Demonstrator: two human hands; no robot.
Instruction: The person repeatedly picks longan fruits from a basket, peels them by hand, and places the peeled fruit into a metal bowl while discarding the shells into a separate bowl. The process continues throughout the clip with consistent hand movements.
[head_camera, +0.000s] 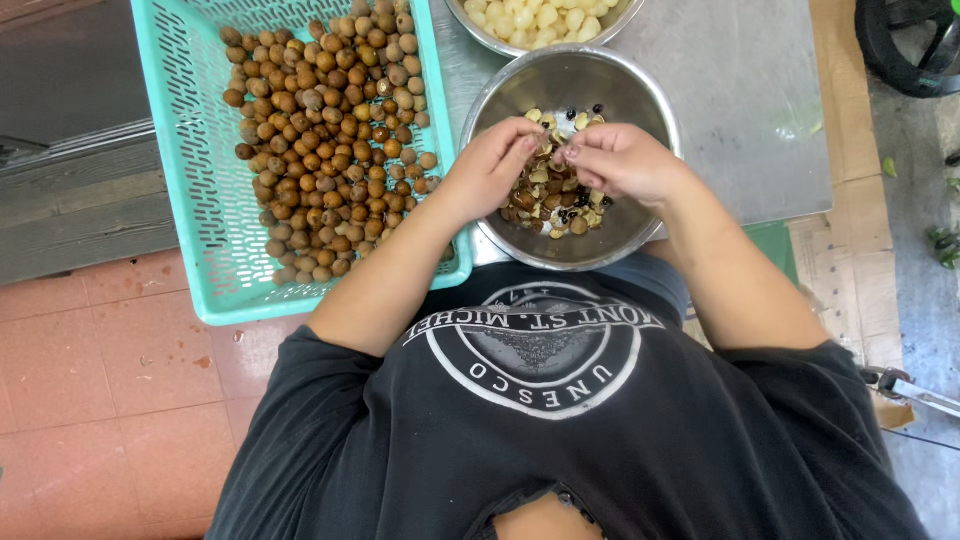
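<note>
Steel gleams under a peeler's hands: over the near metal bowl (640, 100), heaped with brown shells and black seeds, the left hand (490, 165) and right hand (625, 160) meet, fingertips of both pinched together on a small fruit (549, 150) held just above the scraps. Left of that bowl, a turquoise plastic basket (190, 150) is well filled with unpeeled brown longans (330, 130). Beyond the bowl, a second metal bowl (470, 25) shows pale peeled fruit (540, 18). Judging by the piles, much of the work seems left.
</note>
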